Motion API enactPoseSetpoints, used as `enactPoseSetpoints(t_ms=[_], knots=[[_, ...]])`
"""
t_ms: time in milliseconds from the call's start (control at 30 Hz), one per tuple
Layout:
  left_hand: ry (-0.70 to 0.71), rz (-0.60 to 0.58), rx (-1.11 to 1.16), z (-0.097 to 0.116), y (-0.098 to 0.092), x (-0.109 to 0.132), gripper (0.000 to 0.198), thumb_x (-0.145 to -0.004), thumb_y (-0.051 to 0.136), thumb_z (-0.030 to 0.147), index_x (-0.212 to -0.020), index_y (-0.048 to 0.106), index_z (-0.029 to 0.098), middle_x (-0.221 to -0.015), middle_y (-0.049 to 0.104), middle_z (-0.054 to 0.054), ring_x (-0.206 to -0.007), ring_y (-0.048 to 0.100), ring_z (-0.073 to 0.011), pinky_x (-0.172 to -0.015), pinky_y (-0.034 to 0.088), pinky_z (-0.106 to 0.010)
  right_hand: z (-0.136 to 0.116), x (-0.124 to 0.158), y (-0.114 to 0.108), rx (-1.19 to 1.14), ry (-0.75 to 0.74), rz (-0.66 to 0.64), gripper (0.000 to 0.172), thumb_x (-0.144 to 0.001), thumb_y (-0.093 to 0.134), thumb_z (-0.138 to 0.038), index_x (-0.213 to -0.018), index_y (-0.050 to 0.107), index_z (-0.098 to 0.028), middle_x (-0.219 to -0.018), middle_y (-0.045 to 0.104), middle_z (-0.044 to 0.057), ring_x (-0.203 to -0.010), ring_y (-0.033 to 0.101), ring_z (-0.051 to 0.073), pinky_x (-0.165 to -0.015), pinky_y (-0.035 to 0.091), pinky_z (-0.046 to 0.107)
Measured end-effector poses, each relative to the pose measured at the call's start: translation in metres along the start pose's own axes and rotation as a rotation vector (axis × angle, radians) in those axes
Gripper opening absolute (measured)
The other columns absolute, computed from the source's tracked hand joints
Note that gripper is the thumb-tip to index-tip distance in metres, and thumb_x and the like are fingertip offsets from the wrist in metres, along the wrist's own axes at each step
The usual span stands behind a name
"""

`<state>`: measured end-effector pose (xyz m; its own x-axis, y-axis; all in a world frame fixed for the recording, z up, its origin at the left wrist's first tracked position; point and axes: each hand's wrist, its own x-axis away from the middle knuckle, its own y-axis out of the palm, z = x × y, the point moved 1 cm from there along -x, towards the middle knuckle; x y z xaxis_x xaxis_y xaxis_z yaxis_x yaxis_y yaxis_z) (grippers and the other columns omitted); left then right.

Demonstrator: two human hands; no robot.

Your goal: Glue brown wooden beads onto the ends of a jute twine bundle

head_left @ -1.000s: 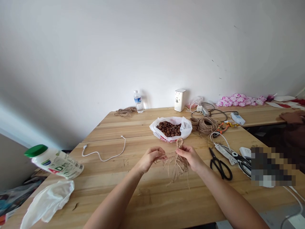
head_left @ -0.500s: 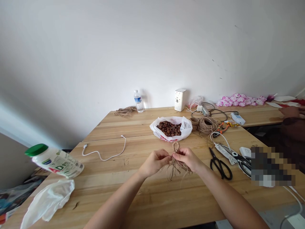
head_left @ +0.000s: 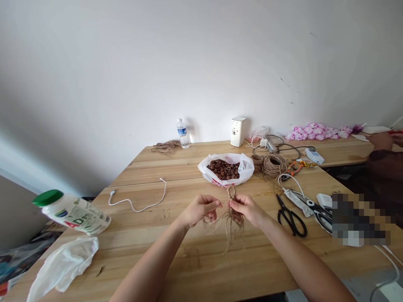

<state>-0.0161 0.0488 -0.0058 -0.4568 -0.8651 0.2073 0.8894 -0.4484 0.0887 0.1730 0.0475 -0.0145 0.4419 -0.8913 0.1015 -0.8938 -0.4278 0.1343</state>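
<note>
My right hand (head_left: 247,209) pinches a knotted bundle of brown jute twine (head_left: 230,224) just under its wrapped loop (head_left: 231,191), which stands up above the fingers. Loose strands hang and fan out below the grip. To the left of the bundle, my left hand (head_left: 203,209) is closed, thumb against forefinger, with a thin strand of twine running from the bundle to its lower fingers. Right behind the loop sits a white plastic bag (head_left: 247,167) of brown nuts or pebble-like pieces (head_left: 224,170).
Black scissors (head_left: 291,218) lie right of my right hand, near twine balls (head_left: 273,165) and a power strip (head_left: 299,202). A white cable (head_left: 138,209), a green-capped bottle (head_left: 75,214) and a crumpled bag (head_left: 64,262) are at left. Another person's hand (head_left: 380,139) shows far right.
My left hand has moved slightly left, away from the bundle, drawing a strand with it. The loose ends have swung lower, while my right hand keeps its pinch.
</note>
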Motion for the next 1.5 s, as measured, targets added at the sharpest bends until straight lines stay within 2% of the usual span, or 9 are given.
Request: enactPoseSetpoints(t_ms=[167,300,367,467,767,933,1200,1367,1500], knots=[[-0.006,-0.118,-0.200,0.011,-0.014,0.005,0.039,-0.069,0.061,0.051,-0.067,0.060,0.013,-0.050,0.059,-0.003,-0.048,0.056,-0.0125,-0.050,0.038,-0.023,0.002,0.000,-0.002,0.049,-0.033,0.027,0.037,-0.070,0.066,-0.049,-0.068,0.053,-0.015,-0.048,0.044,-0.007,-0.035,0.038,0.006,-0.033,0.032,0.019],[0.183,-0.067,-0.252,0.011,0.001,0.007,0.036,-0.063,0.070,0.044,-0.080,0.063,0.013,-0.077,0.064,-0.005,-0.069,0.056,-0.0146,-0.061,0.041,-0.024,0.002,0.000,0.001,0.152,-0.077,0.060,0.036,-0.072,0.065,-0.048,-0.066,0.051,-0.015,-0.047,0.043,-0.007,-0.035,0.037,0.006,-0.033,0.030,0.018],[0.230,-0.008,-0.286,0.006,0.012,0.006,0.037,-0.056,0.076,0.038,-0.080,0.063,0.013,-0.077,0.063,-0.004,-0.070,0.055,-0.0147,-0.064,0.041,-0.025,0.002,0.001,0.005,0.191,-0.082,0.051,0.035,-0.073,0.064,-0.048,-0.069,0.052,-0.015,-0.047,0.044,-0.006,-0.036,0.037,0.006,-0.033,0.028,0.018],[0.170,0.057,-0.241,-0.001,0.021,0.003,0.029,-0.062,0.072,0.039,-0.070,0.061,0.013,-0.061,0.058,0.000,-0.056,0.048,-0.0104,-0.053,0.036,-0.023,0.000,0.003,0.006,0.178,-0.074,0.047,0.037,-0.072,0.064,-0.049,-0.068,0.052,-0.015,-0.047,0.042,-0.007,-0.038,0.035,0.006,-0.034,0.026,0.018],[-0.038,-0.167,0.262,-0.003,0.009,-0.001,0.031,-0.056,0.078,0.033,-0.065,0.057,0.012,-0.053,0.060,-0.001,-0.048,0.058,-0.0145,-0.051,0.042,-0.026,0.004,0.002,0.001,-0.085,-0.054,-0.072,0.036,-0.069,0.069,-0.046,-0.078,0.060,-0.013,-0.050,0.044,-0.005,-0.038,0.034,0.005,-0.035,0.024,0.018],[-0.042,-0.172,0.231,-0.002,0.003,0.000,0.030,-0.058,0.077,0.034,-0.067,0.057,0.012,-0.049,0.062,-0.003,-0.047,0.060,-0.0172,-0.047,0.043,-0.026,0.002,0.002,0.001,-0.173,-0.027,-0.029,0.037,-0.064,0.072,-0.047,-0.077,0.059,-0.014,-0.050,0.042,-0.006,-0.036,0.030,0.004,-0.034,0.021,0.019],[-0.096,-0.302,-0.002,0.003,-0.018,0.005,0.028,-0.063,0.073,0.036,-0.067,0.057,0.013,-0.057,0.064,-0.005,-0.054,0.062,-0.0162,-0.052,0.045,-0.027,0.002,0.000,-0.004,0.043,-0.136,0.109,0.038,-0.067,0.068,-0.050,-0.080,0.062,-0.014,-0.051,0.042,-0.005,-0.043,0.033,0.007,-0.039,0.023,0.020],[0.032,-0.236,-0.215,0.015,-0.026,0.012,0.035,-0.064,0.071,0.030,-0.095,0.063,0.017,-0.103,0.064,-0.010,-0.091,0.059,-0.0185,-0.075,0.045,-0.029,-0.001,0.002,-0.004,0.125,-0.160,0.114,0.039,-0.070,0.065,-0.051,-0.081,0.063,-0.014,-0.053,0.038,-0.005,-0.045,0.030,0.007,-0.041,0.021,0.021],[0.181,-0.086,-0.242,0.015,-0.002,0.014,0.044,-0.067,0.069,0.035,-0.109,0.060,0.021,-0.114,0.060,-0.008,-0.102,0.053,-0.0216,-0.079,0.043,-0.029,-0.002,0.003,0.001,0.187,-0.211,0.076,0.036,-0.073,0.064,-0.048,-0.082,0.064,-0.014,-0.056,0.043,-0.003,-0.050,0.035,0.009,-0.045,0.026,0.021]])
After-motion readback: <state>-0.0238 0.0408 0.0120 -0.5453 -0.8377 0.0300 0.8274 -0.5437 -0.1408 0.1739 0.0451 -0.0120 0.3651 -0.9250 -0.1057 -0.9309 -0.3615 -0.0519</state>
